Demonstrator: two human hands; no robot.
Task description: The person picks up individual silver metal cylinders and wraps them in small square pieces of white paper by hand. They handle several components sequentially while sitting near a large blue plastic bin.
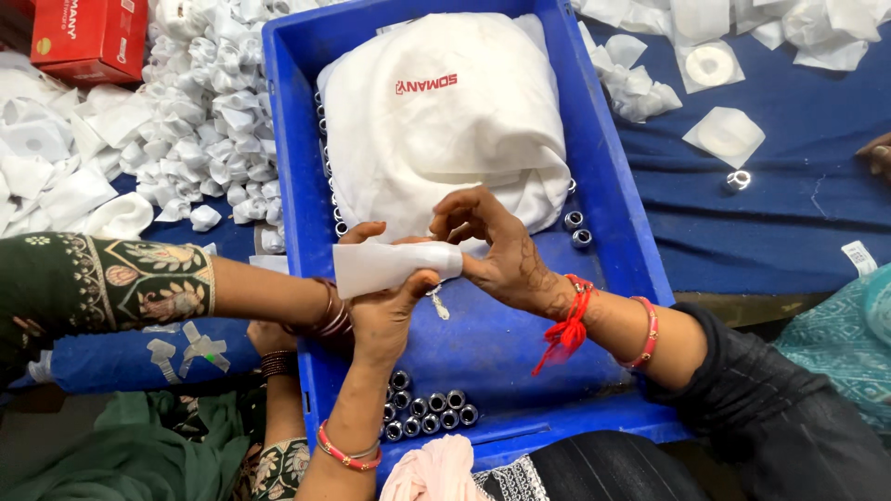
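Observation:
My left hand (385, 311) comes up from the bottom and is shut around a white paper-wrapped piece (394, 264), held level over the blue crate (290, 139). At the packet's right end, the fingers of my right hand (501, 255) pinch and fold the paper. A co-worker's arm in a green embroidered sleeve (111, 283) reaches in from the left. Its bangled wrist (329, 317) lies against my left hand, and its fingers are mostly hidden.
A big white cloth bag (445, 111) fills the crate's far half, and several small metal sleeves (427, 416) lie at its near edge. Wrapped white packets (213, 102) are heaped at left by a red box (88, 37). Paper squares (724, 134) and a metal ring (738, 179) lie on blue cloth (789, 223).

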